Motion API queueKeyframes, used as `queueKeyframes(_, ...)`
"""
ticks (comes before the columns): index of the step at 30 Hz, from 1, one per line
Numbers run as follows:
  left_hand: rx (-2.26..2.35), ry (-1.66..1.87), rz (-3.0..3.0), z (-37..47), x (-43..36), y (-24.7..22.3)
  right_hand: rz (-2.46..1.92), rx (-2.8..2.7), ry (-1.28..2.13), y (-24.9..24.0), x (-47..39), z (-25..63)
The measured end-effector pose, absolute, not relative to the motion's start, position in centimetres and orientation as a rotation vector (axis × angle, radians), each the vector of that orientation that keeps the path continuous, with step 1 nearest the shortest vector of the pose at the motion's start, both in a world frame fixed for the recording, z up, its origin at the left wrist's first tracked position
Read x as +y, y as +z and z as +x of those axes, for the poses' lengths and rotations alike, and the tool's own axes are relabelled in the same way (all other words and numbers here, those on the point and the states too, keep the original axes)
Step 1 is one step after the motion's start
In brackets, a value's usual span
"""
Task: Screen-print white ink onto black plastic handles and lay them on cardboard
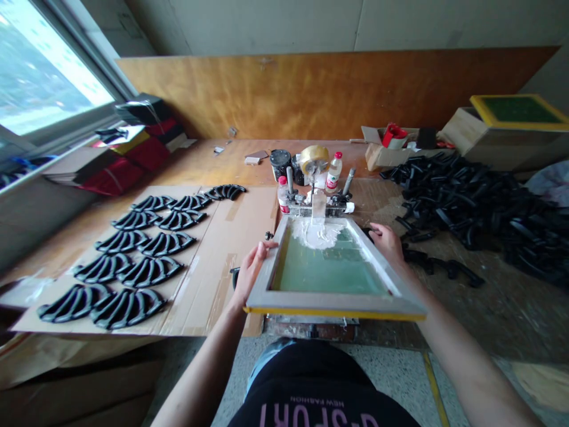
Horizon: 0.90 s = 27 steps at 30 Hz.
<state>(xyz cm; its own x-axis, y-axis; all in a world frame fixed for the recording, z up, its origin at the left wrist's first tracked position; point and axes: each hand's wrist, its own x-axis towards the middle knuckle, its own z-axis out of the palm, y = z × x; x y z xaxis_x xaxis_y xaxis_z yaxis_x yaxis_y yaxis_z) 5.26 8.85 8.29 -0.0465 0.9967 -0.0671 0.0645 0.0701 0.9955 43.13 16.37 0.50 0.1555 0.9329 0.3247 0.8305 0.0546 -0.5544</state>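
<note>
A silk-screen printing frame [338, 301] with green mesh [329, 270] is in front of me, tilted, its near edge raised. White paste [317, 236] is heaped at the mesh's far end, where a pale squeegee [318, 206] stands upright. My left hand [252, 271] is closed at the frame's left side, fingertips over its edge; a small black piece [235, 277] shows beside that hand. Beyond the right side, my right hand [386, 242] has its fingers pinched on a dark plastic part [368, 233], mostly hidden by the frame.
Fanned rows of black curved parts [149, 270] lie on cardboard [217, 237] at left. A big pile of black parts [471, 201] covers the right side. Behind the clamp [341, 207] stand bottles [333, 172], a black jar [280, 163] and a tape roll [314, 158].
</note>
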Motion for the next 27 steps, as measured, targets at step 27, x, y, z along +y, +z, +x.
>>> queueKeyframes(27, 1.501, 0.846, 1.071, 5.1, 6.1, -2.2, -1.122, -2.58, 0.19, 3.7, 14.9, 31.4)
